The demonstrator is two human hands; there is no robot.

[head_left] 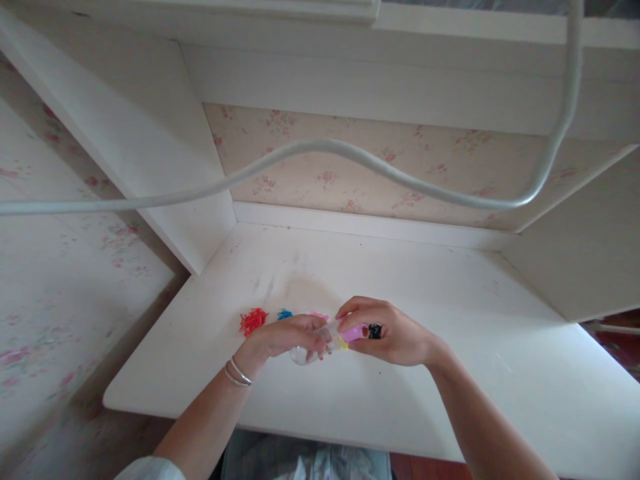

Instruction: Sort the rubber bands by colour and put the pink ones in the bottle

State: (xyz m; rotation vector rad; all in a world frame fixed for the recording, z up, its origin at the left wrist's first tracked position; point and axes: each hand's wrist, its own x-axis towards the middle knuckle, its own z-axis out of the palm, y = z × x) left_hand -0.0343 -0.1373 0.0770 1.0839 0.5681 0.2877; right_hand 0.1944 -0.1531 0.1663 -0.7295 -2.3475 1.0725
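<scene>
Both hands meet above the white desk. My left hand is closed around a clear plastic bottle-like container. My right hand grips a pink piece with a black end, against the container's right end. Whether the two are joined is hidden by my fingers. Something small and yellow shows between the hands. On the desk to the left lies a pile of thin red pieces. Small blue pieces and pink pieces lie just behind my left hand.
A thick white cable spans the view above the desk. White side panels stand at left and right, with a low ledge along the back. Floral wallpaper covers the wall. The desk's front edge is close to my body.
</scene>
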